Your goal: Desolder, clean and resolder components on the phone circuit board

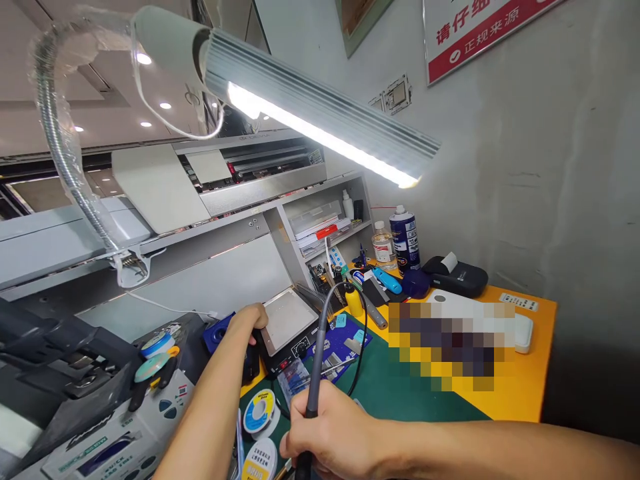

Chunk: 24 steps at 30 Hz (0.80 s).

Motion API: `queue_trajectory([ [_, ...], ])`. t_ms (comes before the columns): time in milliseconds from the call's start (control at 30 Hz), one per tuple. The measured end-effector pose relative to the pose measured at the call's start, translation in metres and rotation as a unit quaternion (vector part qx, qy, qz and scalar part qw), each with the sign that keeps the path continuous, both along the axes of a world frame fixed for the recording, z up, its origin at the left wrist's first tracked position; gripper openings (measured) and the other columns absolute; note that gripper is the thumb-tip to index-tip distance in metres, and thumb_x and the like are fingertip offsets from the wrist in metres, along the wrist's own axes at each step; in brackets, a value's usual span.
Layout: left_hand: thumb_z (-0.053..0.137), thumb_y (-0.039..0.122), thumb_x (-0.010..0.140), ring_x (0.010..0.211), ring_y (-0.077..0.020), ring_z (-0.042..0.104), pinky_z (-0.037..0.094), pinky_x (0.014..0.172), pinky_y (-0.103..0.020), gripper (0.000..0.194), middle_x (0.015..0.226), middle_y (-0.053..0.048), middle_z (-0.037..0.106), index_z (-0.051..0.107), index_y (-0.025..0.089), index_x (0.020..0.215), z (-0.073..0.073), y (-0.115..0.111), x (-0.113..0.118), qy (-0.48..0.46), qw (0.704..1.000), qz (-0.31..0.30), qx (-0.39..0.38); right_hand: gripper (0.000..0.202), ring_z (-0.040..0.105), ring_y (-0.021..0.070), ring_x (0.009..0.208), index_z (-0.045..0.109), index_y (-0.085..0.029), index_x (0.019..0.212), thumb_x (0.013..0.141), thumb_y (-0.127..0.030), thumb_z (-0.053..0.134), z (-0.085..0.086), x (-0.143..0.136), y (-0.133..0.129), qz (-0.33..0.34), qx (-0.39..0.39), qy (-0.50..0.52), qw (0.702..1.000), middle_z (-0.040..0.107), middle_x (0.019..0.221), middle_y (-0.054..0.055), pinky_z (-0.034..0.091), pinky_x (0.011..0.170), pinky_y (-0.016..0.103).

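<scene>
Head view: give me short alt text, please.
The right hand grips a grey soldering-iron handle over a green mat; the left hand reaches to a black hot plate. A lit bar lamp hangs overhead.

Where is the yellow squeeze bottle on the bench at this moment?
In the head view, the yellow squeeze bottle stands at mid-bench, just right of the heating plate, beyond the grey cable rising from the right hand.

Lit desk lamp (320,127), spray can (406,238), clear bottle (383,245)
</scene>
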State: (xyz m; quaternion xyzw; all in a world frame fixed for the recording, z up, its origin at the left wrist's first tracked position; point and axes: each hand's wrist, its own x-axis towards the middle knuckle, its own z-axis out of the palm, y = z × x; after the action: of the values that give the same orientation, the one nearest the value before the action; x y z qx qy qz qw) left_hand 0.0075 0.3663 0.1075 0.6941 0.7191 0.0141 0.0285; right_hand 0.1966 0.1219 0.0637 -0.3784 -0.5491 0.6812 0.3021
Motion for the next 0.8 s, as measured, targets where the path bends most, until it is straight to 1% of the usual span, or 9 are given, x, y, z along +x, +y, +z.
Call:
queue_trajectory([
  [167, 0.074, 0.043, 0.103, 0.119, -0.0272, 0.071, 0.064, 0.098, -0.049, 0.043, 0.139, -0.011, 0.069, 0.065, 0.020, 0.138, -0.0012, -0.0013, 0.0006, 0.018, 0.997, 0.052, -0.060, 0.051, 0.033, 0.0041, 0.038, 0.046, -0.019, 0.060, 0.096, -0.009, 0.081, 0.0008, -0.0015, 0.0009, -0.001, 0.018, -0.019, 1.000, 0.040, 0.049, -0.016, 0.027, 0.038, 0.017],
  [300, 0.074, 0.042, 0.103, 0.116, -0.0258, 0.072, 0.064, 0.096, -0.048, 0.042, 0.137, -0.010, 0.070, 0.065, 0.020, 0.137, -0.0028, -0.0020, 0.0006, 0.027, 0.993, 0.074, -0.086, 0.053, 0.034, 0.0052, 0.041, 0.045, -0.019, 0.058, 0.094, -0.009, 0.082, 0.0044, -0.0010, -0.0014, -0.013, 0.037, -0.029, 0.999, 0.040, 0.050, -0.015, 0.029, 0.042, 0.019],
  [400, 0.073, 0.042, 0.103, 0.112, -0.0245, 0.073, 0.065, 0.093, -0.045, 0.040, 0.134, -0.010, 0.071, 0.066, 0.019, 0.136, -0.0028, -0.0034, 0.0000, 0.027, 0.993, 0.074, -0.091, 0.051, 0.035, 0.0059, 0.041, 0.047, -0.019, 0.058, 0.093, -0.009, 0.082, 0.0050, 0.0000, -0.0025, -0.010, 0.044, -0.034, 0.998, 0.041, 0.049, -0.015, 0.030, 0.044, 0.020],
  [533, 0.073, 0.042, 0.104, 0.112, -0.0245, 0.073, 0.065, 0.094, -0.046, 0.040, 0.134, -0.010, 0.070, 0.066, 0.019, 0.136, -0.0021, -0.0073, -0.0031, 0.020, 0.994, 0.060, -0.084, 0.052, 0.035, 0.0057, 0.038, 0.045, -0.020, 0.059, 0.095, -0.010, 0.081, 0.0017, 0.0004, -0.0018, 0.003, 0.045, -0.038, 0.998, 0.041, 0.046, -0.016, 0.029, 0.040, 0.019],
  [667, 0.073, 0.043, 0.103, 0.116, -0.0263, 0.072, 0.064, 0.097, -0.048, 0.042, 0.137, -0.010, 0.070, 0.066, 0.019, 0.137, -0.0018, -0.0082, -0.0041, 0.015, 0.996, 0.048, -0.077, 0.051, 0.037, 0.0056, 0.041, 0.046, -0.019, 0.058, 0.091, -0.004, 0.081, 0.0002, -0.0007, -0.0006, -0.002, 0.054, -0.035, 0.998, 0.041, 0.049, -0.015, 0.029, 0.042, 0.019],
  [800, 0.074, 0.043, 0.103, 0.118, -0.0272, 0.072, 0.064, 0.098, -0.049, 0.043, 0.138, -0.010, 0.069, 0.065, 0.020, 0.138, -0.0025, -0.0046, -0.0028, 0.020, 0.995, 0.051, -0.085, 0.052, 0.036, 0.0060, 0.045, 0.046, -0.018, 0.055, 0.087, 0.001, 0.083, 0.0031, -0.0013, -0.0005, -0.007, 0.064, -0.034, 0.997, 0.042, 0.051, -0.014, 0.030, 0.046, 0.019],
])
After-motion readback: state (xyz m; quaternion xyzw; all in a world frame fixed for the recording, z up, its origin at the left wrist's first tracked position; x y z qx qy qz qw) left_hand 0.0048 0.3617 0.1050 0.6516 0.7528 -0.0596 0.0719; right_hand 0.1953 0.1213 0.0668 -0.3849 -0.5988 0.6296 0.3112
